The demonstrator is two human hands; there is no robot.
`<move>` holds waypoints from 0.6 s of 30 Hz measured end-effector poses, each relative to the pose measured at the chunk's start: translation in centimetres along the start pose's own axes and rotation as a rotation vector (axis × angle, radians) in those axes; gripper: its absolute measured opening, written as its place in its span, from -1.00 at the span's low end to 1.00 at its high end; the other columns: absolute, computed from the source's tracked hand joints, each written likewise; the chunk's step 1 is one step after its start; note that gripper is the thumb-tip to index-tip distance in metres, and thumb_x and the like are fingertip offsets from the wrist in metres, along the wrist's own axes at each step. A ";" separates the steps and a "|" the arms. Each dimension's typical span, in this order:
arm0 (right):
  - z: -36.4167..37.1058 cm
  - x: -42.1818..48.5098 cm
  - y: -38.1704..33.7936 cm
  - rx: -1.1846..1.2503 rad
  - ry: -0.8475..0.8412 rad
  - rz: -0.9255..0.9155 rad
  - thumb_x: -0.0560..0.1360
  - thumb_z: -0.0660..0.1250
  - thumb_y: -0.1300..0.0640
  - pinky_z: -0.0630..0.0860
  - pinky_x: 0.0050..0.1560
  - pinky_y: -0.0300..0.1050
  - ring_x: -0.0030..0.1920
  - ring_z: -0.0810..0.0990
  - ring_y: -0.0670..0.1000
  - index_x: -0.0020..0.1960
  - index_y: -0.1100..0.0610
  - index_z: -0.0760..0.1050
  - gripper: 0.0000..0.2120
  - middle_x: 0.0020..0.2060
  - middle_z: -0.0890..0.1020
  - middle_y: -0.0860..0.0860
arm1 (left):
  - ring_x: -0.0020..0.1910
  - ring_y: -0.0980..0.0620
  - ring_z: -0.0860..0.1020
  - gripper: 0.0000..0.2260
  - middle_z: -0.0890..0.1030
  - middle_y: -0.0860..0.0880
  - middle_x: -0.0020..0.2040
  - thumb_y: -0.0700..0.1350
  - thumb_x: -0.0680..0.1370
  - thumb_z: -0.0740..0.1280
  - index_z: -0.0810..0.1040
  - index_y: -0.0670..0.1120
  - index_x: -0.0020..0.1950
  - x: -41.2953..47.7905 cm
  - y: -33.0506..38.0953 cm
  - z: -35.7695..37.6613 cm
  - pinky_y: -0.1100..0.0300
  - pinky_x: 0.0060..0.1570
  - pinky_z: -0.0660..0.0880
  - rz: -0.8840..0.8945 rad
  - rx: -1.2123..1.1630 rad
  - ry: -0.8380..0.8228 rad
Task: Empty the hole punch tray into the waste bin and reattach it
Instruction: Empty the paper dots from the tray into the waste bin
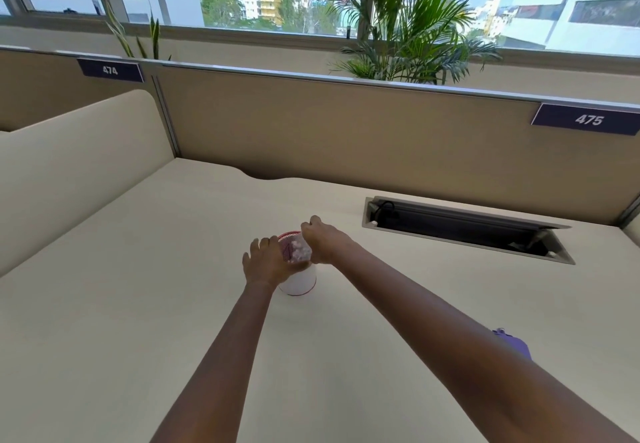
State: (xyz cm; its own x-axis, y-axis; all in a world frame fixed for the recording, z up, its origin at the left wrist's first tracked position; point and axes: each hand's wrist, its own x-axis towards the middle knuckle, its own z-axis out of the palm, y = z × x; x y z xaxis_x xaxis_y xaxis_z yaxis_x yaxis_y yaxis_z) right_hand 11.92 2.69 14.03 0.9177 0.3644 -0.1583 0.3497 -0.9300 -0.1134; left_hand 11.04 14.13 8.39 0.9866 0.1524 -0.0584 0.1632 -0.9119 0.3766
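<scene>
A small round waste bin point(298, 285) stands on the desk, white below with a red mesh rim. White paper dots point(300, 252) show inside it. My left hand point(266, 262) wraps around the bin's left side. My right hand point(323, 241) hovers over the bin's far right rim with its fingers curled. Whatever those fingers may hold is hidden, and I see no tray. A purple object point(513, 343), probably the hole punch, pokes out from under my right forearm at the near right.
The cream desk point(138, 304) is enclosed by a tan partition point(346, 131) behind and a low cream divider point(79, 165) on the left. An open cable trough point(460, 228) with a raised lid sits at the back right.
</scene>
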 end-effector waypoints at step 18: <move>0.3 0.5 0.1 -0.305 0.099 -0.209 0.48 0.28 0.31 0.46 -0.11 -0.01 0.16 0.48 0.20 0.39 0.13 0.24 -0.49 0.17 0.54 0.18 | 0.43 -0.13 0.28 -0.21 0.44 -0.12 0.36 0.37 0.31 0.32 0.33 -0.15 0.34 -0.1 0.1 0.1 -0.07 0.35 0.33 0.001 0.029 0.002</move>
State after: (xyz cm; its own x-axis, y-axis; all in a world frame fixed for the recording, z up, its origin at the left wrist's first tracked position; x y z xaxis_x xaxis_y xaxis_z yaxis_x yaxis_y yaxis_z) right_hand 12.36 2.76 13.62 0.8293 0.5551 -0.0651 0.5575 -0.8133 0.1668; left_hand 10.98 14.04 8.34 0.9868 0.1522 -0.0561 0.1622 -0.9228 0.3496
